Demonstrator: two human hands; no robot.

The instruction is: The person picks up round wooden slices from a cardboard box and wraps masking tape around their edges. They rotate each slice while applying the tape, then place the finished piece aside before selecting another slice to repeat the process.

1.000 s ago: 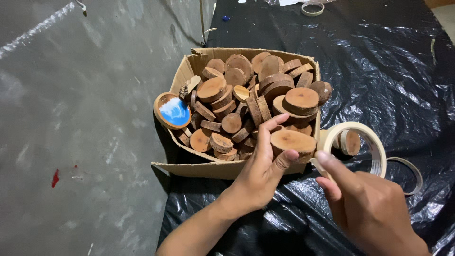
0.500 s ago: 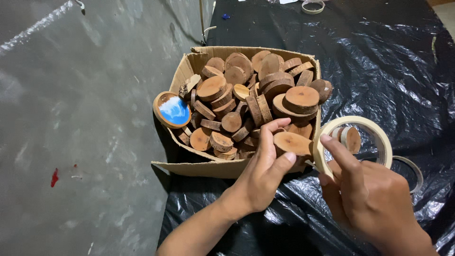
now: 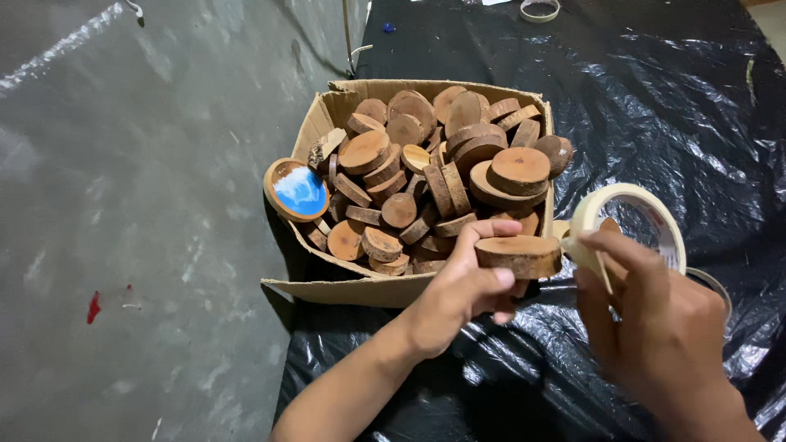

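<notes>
Between my hands (image 3: 524, 270), the wood slice (image 3: 518, 254) is pinched flat in my left hand (image 3: 458, 295), just at the near wall of the cardboard box (image 3: 327, 123). My right hand (image 3: 655, 319) grips the masking tape roll (image 3: 630, 221), its loose end touching the slice's edge. I judge taping barely begun; the box beyond holds many bare slices.

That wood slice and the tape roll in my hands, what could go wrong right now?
1. The left hand pinches the wood slice by its edge only, so it might slip as tape is pressed on.
2. The right hand holds the tape roll very close to the slice; the strip may stick to the fingers.
3. The cardboard box is heaped, and slices near its rim could tumble out if bumped.
</notes>
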